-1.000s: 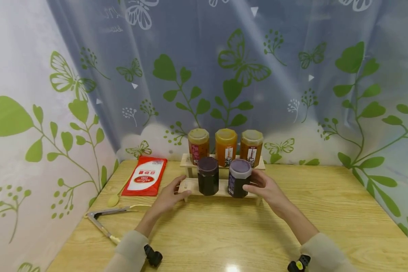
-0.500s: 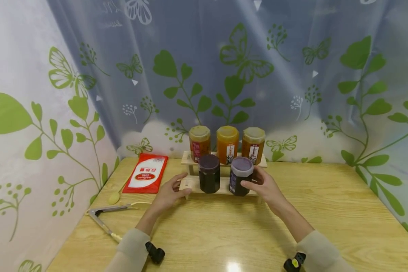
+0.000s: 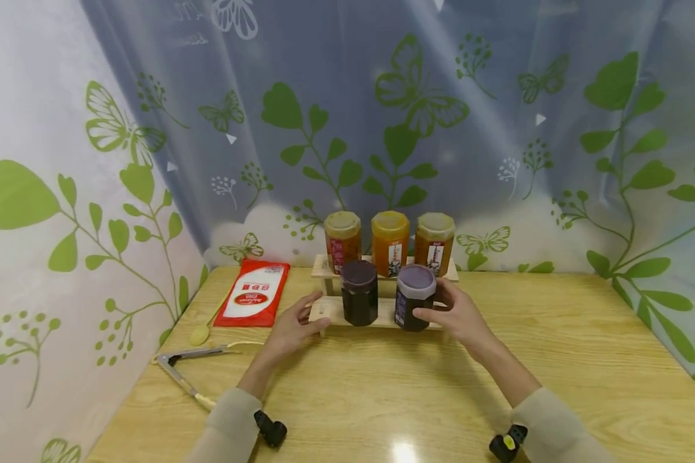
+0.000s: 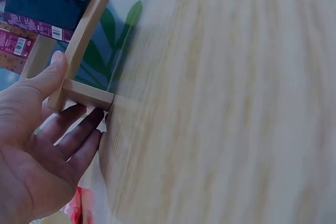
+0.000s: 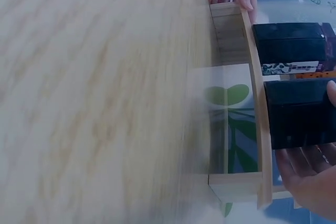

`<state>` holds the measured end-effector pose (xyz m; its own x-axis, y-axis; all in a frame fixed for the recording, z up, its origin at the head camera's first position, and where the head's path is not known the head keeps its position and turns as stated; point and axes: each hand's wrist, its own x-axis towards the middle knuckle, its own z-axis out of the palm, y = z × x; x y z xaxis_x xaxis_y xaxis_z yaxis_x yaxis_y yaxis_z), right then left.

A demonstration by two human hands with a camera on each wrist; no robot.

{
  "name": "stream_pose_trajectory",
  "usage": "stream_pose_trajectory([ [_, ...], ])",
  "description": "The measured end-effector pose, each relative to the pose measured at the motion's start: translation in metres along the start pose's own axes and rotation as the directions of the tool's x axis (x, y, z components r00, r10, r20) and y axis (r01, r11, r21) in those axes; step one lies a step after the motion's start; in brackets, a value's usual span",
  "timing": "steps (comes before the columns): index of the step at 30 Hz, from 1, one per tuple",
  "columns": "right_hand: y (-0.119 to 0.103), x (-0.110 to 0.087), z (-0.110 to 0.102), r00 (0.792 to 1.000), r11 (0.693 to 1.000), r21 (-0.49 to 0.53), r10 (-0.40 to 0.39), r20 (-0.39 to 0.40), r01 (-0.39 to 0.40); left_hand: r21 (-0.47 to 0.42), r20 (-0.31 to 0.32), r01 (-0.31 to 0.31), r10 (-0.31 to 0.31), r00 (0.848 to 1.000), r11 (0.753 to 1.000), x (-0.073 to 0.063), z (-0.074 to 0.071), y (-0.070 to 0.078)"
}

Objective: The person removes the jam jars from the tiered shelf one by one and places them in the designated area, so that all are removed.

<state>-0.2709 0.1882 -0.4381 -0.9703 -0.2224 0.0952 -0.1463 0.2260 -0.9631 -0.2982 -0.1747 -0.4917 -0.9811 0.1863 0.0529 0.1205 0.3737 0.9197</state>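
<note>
A two-tier wooden rack (image 3: 329, 312) stands on the table. My left hand (image 3: 292, 328) grips the left end of its lower shelf, thumb at the front edge and fingers by the leg (image 4: 88, 94). On that shelf are two dark jam jars. The left one (image 3: 360, 302) stands alone; the right one (image 3: 415, 310), with a paler purple lid, is held by my right hand (image 3: 460, 315) between the thumb in front and fingers behind. Its base sits at the shelf in the right wrist view. Three amber jars (image 3: 343, 243) line the upper shelf behind.
Left of the rack lies a red-and-white sugar bag (image 3: 253, 294), with a yellow spoon (image 3: 199, 334) beside it. Tongs (image 3: 176, 373) lie spread open nearer the front left. A patterned curtain (image 3: 347, 128) hangs behind the table (image 3: 440, 399).
The head view has shifted slightly, so the rack and jars appear a little higher and further right. Both hands keep their places on the rack and the jar.
</note>
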Motion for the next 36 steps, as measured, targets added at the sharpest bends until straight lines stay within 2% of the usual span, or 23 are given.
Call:
stream_pose_trajectory([
  [6, -0.003, -0.006, -0.010, 1.000, 0.997, -0.071, 0.005, 0.009, -0.004, 0.018, -0.017, 0.011, -0.010, 1.000, 1.000, 0.000, -0.001, -0.001],
  [14, -0.008, -0.015, -0.026, 0.999, 0.974, -0.221, -0.044, 0.000, 0.043, 0.018, -0.012, 0.004, -0.004, 1.000, 1.000, 0.000, -0.003, 0.000],
  [36, -0.006, -0.047, -0.071, 0.992, 0.958, -0.286, 0.001, -0.122, -0.036, 0.008, 0.007, -0.010, 0.010, 1.000, 1.000, -0.005, -0.001, 0.003],
])
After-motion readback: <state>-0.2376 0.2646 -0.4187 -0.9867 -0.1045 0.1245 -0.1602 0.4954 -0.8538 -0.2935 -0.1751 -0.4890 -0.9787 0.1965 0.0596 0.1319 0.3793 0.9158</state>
